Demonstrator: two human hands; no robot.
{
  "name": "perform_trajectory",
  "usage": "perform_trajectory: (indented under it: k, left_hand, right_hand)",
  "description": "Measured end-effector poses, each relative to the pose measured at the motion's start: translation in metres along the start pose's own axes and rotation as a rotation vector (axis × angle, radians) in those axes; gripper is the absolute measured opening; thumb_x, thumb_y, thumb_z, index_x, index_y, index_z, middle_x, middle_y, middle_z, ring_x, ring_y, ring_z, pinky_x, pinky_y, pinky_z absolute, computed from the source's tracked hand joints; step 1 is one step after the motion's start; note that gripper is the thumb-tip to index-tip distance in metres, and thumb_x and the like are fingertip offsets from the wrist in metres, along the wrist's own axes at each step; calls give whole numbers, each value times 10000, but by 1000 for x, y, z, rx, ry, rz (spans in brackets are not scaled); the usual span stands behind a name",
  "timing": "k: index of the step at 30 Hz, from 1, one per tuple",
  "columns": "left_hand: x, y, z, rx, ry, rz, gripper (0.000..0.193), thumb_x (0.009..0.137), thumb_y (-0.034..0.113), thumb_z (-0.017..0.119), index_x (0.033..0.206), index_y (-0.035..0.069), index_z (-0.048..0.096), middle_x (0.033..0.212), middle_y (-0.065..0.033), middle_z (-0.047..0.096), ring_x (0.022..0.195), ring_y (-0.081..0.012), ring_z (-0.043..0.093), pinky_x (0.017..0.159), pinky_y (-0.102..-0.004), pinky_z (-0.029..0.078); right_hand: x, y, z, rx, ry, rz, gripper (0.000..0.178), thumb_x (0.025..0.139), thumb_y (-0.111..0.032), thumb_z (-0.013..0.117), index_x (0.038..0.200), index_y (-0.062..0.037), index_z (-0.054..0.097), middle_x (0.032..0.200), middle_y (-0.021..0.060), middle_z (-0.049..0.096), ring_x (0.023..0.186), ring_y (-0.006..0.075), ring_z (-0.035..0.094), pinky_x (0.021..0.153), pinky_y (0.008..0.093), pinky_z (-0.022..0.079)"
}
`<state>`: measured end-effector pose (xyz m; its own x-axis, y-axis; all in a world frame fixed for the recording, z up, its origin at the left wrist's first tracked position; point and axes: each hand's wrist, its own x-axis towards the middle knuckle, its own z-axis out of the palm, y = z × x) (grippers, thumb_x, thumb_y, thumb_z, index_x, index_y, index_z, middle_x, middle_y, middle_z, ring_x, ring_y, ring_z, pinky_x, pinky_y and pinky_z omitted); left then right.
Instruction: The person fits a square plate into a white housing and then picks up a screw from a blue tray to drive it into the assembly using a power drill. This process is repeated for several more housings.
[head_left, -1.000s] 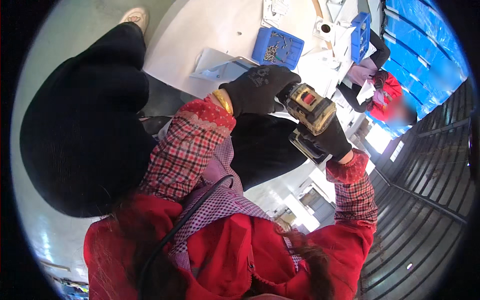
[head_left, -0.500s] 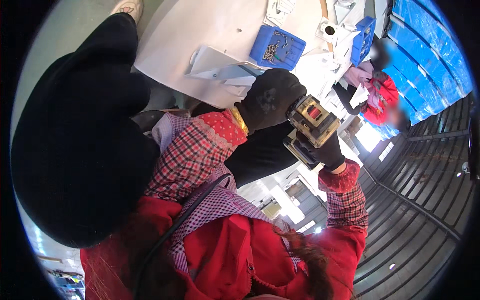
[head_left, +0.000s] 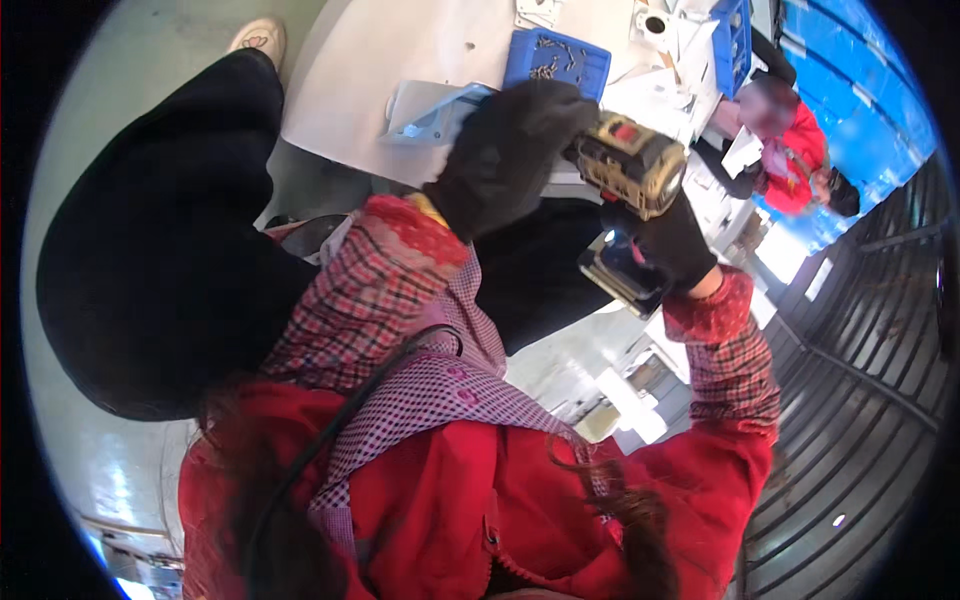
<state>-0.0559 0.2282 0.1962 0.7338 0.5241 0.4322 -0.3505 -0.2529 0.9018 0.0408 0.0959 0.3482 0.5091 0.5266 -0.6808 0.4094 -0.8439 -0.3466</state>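
Black gloves on both hands: left hand [head_left: 505, 150], right hand [head_left: 672, 245]. In the grip, a cordless drill [head_left: 632, 170], dull yellow and black with a small red spot on top, dark glossy battery base below. Just behind the grip, red cuffs [head_left: 700, 310] and red-and-white checked sleeves [head_left: 370, 300]. Beyond the grip, a white worktop [head_left: 400, 60], a bright blue tray [head_left: 557, 62] of small dark screws, a pale blue-grey bracket [head_left: 430, 110]. Nearer than the grip, a red jacket [head_left: 450, 500] under a pink-and-white gingham apron [head_left: 430, 400].
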Motion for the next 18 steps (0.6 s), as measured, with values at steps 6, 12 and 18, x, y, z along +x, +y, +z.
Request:
perform_trajectory:
  k: [6,12,18]
  left_hand:
    - [-88,-87,-38,573,101,-446,754,622,186,745,1246,-5,367,1185,-199,451,1128,-354,416,976,-435,323]
    - [-92,-124,-3,353,78,-521,443,673,23,627,1104,63,532,1101,-133,560,1045,-302,528,909,-366,417]
    - [-110,-129,0,345,141,-452,465,651,-67,550,1095,65,514,1095,-138,562,1020,-305,551,867,-374,446]
  right_hand:
    - [9,-18,-1,-189,-90,-179,438,743,-27,638,1147,-19,472,892,46,587,658,96,557,547,245,469]
    - [9,-8,-5,-38,-151,-127,411,745,-32,616,1133,-9,483,874,63,585,677,131,566,578,267,472]
    - [6,-13,2,-571,-24,-404,435,721,-143,667,1100,5,515,1053,154,563,970,322,535,847,392,430]
